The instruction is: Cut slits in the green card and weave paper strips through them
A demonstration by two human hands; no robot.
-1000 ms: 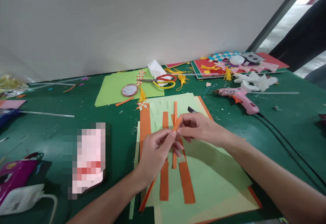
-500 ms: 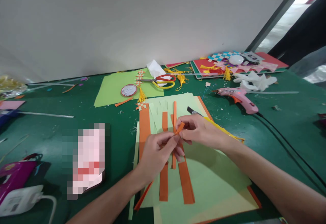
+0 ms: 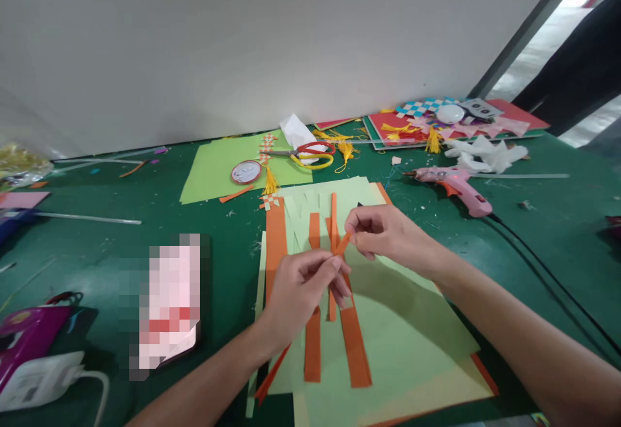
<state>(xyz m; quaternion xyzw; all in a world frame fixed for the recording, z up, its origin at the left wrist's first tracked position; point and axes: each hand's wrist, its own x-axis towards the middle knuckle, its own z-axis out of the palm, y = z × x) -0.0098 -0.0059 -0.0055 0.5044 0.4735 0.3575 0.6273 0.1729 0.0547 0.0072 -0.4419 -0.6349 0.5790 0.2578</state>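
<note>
Between my two hands is a small orange paper strip (image 3: 343, 244). My left hand (image 3: 305, 284) pinches its lower end between thumb and forefinger. At its upper end, the fingertips of my right hand (image 3: 378, 229) are closed on it. Below them, longer orange paper strips (image 3: 356, 349) lie on pale green paper sheets (image 3: 412, 343). A dark-tipped knife (image 3: 359, 205) is mostly covered by my right hand. At the sheets' top left corner sits a small woven orange-and-white paper piece (image 3: 270, 202).
Scissors (image 3: 315, 162), a yellow tassel (image 3: 270, 182) and a round red-rimmed dish (image 3: 246, 172) lie on bright green paper behind. A pink glue gun (image 3: 456, 187) with a black cord is on the right. A phone (image 3: 169, 304) and a white plug (image 3: 41, 382) are on the left.
My right hand has shifted slightly up and right, drawing away from my left hand, so more of the small orange strip shows. My left hand stays in place.
</note>
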